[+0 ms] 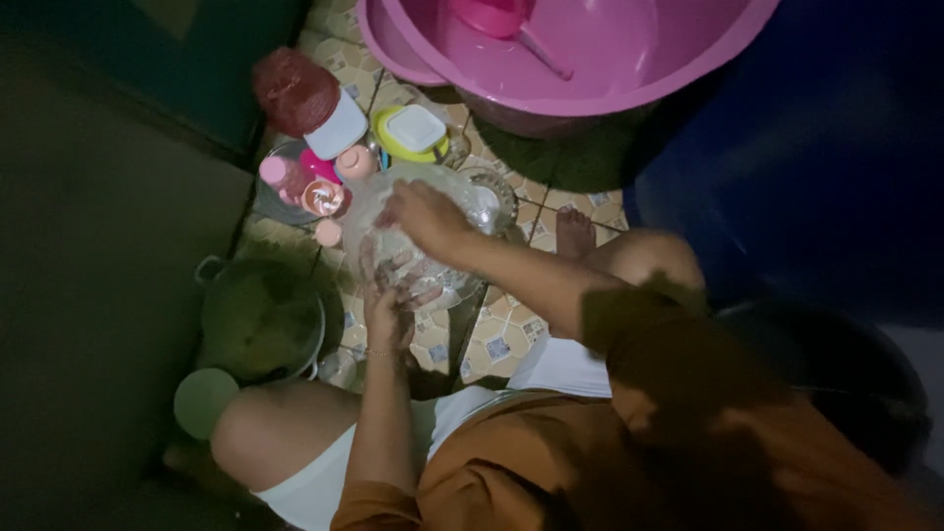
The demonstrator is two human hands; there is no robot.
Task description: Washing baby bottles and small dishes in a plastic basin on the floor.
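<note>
Glass bowl (423, 231), large and clear, sits tilted at the centre of the tiled floor (497, 339), gripped from below at 6 o'clock by the left hand (390, 313), fingers curled up round its rim. The right hand (425, 216) lies inside, fingers loosely bent, holding nothing I can make out. Wet glass could slip and knock the cups (324, 197) crowded at 10 o'clock, or strike the pink basin (590, 59) farther off at 12 o'clock.
</note>
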